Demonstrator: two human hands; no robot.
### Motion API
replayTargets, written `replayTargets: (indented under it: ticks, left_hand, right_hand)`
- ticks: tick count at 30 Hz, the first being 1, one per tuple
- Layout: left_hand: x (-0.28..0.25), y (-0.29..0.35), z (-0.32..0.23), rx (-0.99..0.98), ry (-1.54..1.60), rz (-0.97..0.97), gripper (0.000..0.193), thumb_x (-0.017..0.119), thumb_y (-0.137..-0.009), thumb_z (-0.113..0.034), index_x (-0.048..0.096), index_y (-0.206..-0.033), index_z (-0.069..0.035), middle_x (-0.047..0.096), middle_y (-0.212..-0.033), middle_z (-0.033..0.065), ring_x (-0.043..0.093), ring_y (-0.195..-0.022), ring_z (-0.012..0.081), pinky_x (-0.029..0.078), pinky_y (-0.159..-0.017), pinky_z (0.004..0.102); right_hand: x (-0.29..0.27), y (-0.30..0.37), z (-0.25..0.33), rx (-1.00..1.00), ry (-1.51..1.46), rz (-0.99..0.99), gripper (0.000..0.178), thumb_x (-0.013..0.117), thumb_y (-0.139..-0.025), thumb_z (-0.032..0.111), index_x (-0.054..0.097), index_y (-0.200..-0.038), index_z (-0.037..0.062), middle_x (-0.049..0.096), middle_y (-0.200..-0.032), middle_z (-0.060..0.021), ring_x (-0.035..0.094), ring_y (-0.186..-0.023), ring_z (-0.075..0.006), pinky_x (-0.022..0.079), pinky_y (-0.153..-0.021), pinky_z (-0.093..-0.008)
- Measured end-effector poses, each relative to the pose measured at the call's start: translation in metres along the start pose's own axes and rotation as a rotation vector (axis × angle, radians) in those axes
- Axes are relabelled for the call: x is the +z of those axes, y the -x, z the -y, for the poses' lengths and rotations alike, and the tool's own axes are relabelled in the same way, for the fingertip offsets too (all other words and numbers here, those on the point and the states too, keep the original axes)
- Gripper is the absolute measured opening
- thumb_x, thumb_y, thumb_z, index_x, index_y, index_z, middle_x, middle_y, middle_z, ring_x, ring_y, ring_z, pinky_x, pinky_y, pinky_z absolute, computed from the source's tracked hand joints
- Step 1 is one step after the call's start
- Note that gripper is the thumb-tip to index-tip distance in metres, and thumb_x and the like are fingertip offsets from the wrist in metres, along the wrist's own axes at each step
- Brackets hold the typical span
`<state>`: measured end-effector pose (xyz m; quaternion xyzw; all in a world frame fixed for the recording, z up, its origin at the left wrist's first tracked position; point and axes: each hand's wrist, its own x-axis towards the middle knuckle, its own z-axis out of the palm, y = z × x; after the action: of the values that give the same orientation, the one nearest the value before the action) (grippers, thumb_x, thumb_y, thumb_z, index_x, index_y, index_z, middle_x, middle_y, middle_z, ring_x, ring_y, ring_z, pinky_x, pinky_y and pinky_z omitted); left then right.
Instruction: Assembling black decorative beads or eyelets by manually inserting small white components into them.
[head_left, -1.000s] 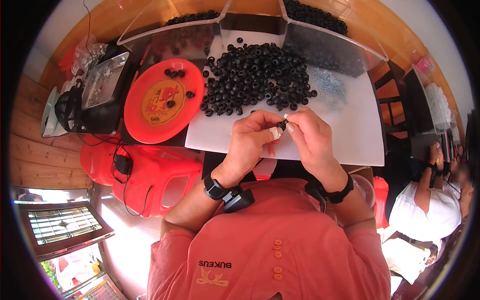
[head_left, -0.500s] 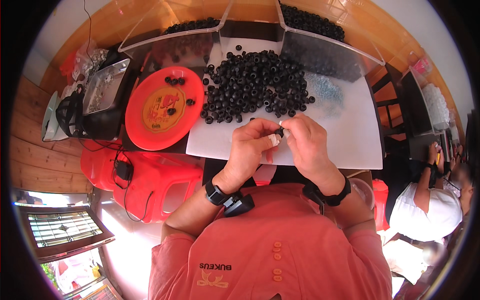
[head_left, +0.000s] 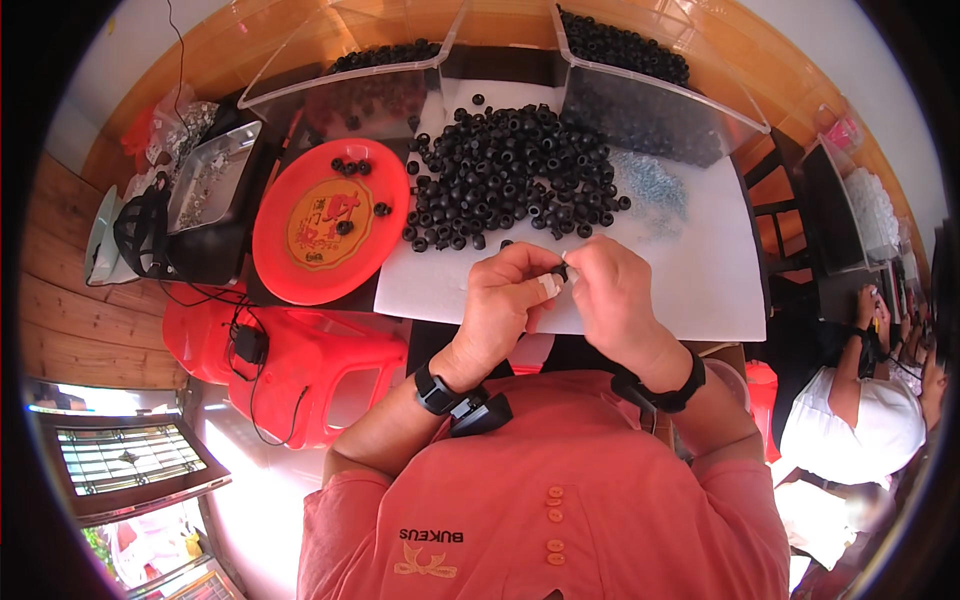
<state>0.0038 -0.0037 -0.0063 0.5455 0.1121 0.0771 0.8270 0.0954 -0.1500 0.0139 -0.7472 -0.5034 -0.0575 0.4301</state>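
Note:
My left hand (head_left: pixel 500 300) pinches a small black bead (head_left: pixel 560 271) between thumb and fingertips over the near edge of the white sheet (head_left: pixel 440 285). White tape wraps one of its fingers. My right hand (head_left: pixel 612 290) meets it there, thumb and finger pressed together against the bead; whatever tiny thing they may hold is hidden. Just beyond both hands lies a large heap of round black beads with holes (head_left: pixel 510 165). To the heap's right, tiny pale blue bits (head_left: pixel 655 190) are scattered on the sheet.
A red plate (head_left: pixel 275 255) with several black beads stands left of the sheet. Two clear bins (head_left: pixel 650 115) (head_left: pixel 390 90) of beads line the back. Farther left is a metal tray (head_left: pixel 215 175); red stools (head_left: pixel 290 370) with a cable stand below. Another person (head_left: pixel 860 410) sits at right.
Both hands stay together at nearly the same place. The right fingers have closed in on the bead and shifted slightly. The red plate appears a little lower and farther right.

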Motion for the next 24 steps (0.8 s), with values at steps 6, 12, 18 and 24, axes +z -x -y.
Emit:
replayTargets:
  ticks: [6,12,18,24]
  left_hand:
    - [0.007,0.003,-0.001,0.041,-0.037,-0.042,0.012,0.064,-0.091,0.001,0.065,-0.103,0.003,0.065,-0.078,0.0041,0.05,-0.055,0.0046,0.033,-0.043,0.0199]
    - [0.007,0.004,-0.005,0.019,-0.044,-0.044,0.011,0.064,-0.09,0.002,0.066,-0.101,0.004,0.065,-0.078,0.0042,0.05,-0.055,0.0048,0.032,-0.043,0.0197]
    - [0.002,0.001,-0.003,-0.01,-0.052,-0.029,0.013,0.064,-0.09,0.002,0.066,-0.102,0.004,0.066,-0.081,0.006,0.054,-0.059,0.007,0.036,-0.045,0.0209]
    - [0.005,-0.001,-0.004,0.033,0.089,0.002,0.014,0.064,-0.089,0.002,0.065,-0.102,0.006,0.069,-0.089,0.0092,0.064,-0.075,0.0138,0.053,-0.065,0.0263]
  right_hand:
    - [0.008,-0.001,0.001,-0.329,0.4,-0.143,0.024,0.064,-0.064,0.003,0.053,-0.086,0.0031,0.052,-0.081,-0.0129,0.052,-0.071,-0.0321,0.042,-0.063,-0.0431]
    - [0.01,0.0,0.008,-0.258,0.306,-0.156,0.022,0.063,-0.067,0.001,0.051,-0.085,0.0034,0.052,-0.079,-0.0133,0.053,-0.07,-0.0339,0.043,-0.061,-0.0446]
    - [0.003,0.005,-0.005,-0.172,0.11,-0.049,0.026,0.065,-0.071,0.0,0.056,-0.095,0.0008,0.054,-0.083,-0.0136,0.056,-0.074,-0.0354,0.045,-0.064,-0.0457]
    - [0.015,0.013,0.008,-0.125,0.177,-0.174,0.035,0.068,-0.069,0.001,0.054,-0.101,0.0018,0.055,-0.085,-0.0128,0.056,-0.073,-0.0346,0.045,-0.063,-0.0453]
